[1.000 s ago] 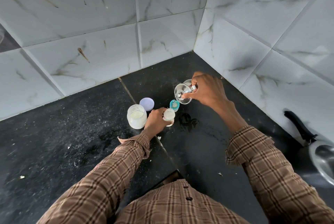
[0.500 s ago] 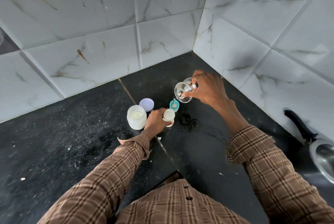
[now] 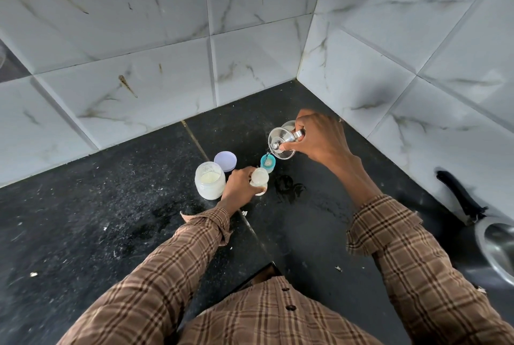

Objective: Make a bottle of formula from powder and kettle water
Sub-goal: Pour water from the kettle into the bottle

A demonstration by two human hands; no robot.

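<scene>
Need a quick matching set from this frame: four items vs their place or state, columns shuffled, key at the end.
Things:
1. steel kettle
2. powder jar
3. lilac lid
4. left hand

Place or state:
A. lies flat on the counter behind the jar
B. tilted in the right hand, spout over the teal-rimmed bottle
C. stands open, pale powder inside
D. holds a small pale piece beside the bottle

Pairs: 1-B, 2-C, 3-A, 4-D

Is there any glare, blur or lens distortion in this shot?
Head view: wide-angle lens bends the wall tiles and grout lines; soft even daylight, faint shadows; bright glint on the steel kettle in the right hand; the pan at the right edge looks smeared.
</scene>
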